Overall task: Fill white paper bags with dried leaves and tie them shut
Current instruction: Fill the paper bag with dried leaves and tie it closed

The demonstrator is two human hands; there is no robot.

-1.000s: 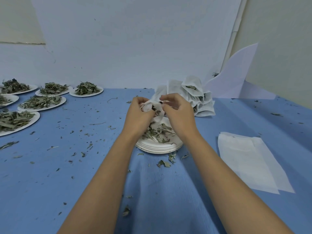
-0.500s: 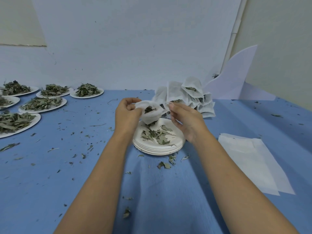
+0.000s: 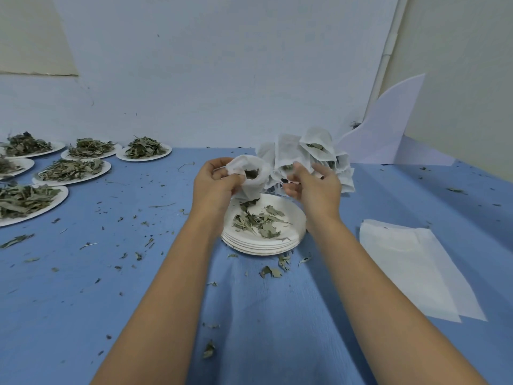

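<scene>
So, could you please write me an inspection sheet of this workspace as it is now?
Surface: blue table.
Job's things: open white paper bag with leaves inside; stack of paper plates bearing dried leaves; pile of filled bags behind; flat empty bags at right; plates of leaves at left.
Clutter: leaf crumbs strewn over the table.
Hands: left hand grips the bag; right hand beside it, grasp unclear.
Cables: nothing seen.
Surroundings: white wall; white sheet leaning at right.
</scene>
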